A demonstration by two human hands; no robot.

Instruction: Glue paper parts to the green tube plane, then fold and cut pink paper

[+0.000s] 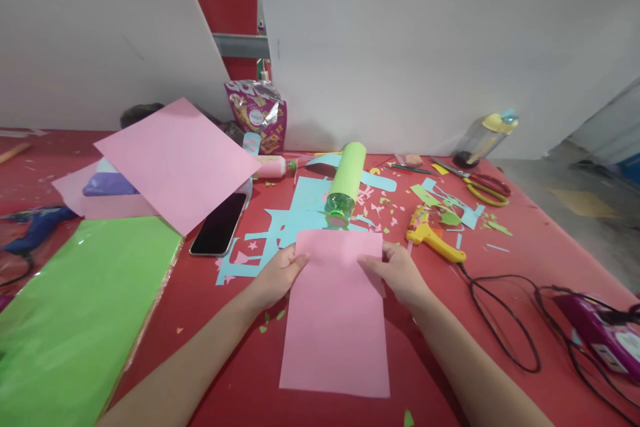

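A sheet of pink paper (336, 320) is held by its two long sides above the red table. My left hand (280, 273) pinches its left edge, thumb on top and fingers beneath. On the opposite edge my right hand (399, 270) grips in the same way. Just beyond the sheet lies a green bottle (347, 180), its body wrapped in light green paper and its neck pointing toward me. Light blue paper cutouts (305, 203) spread under and around the bottle. The fingers under the pink paper are mostly hidden.
A yellow glue gun (434, 235) with a black cord lies right of my right hand. Scissors (480, 183) and a clear bottle (485, 137) stand farther back. At left are a phone (220, 223), green paper (85, 320), more pink paper (180, 160) and a blue glue gun (40, 230).
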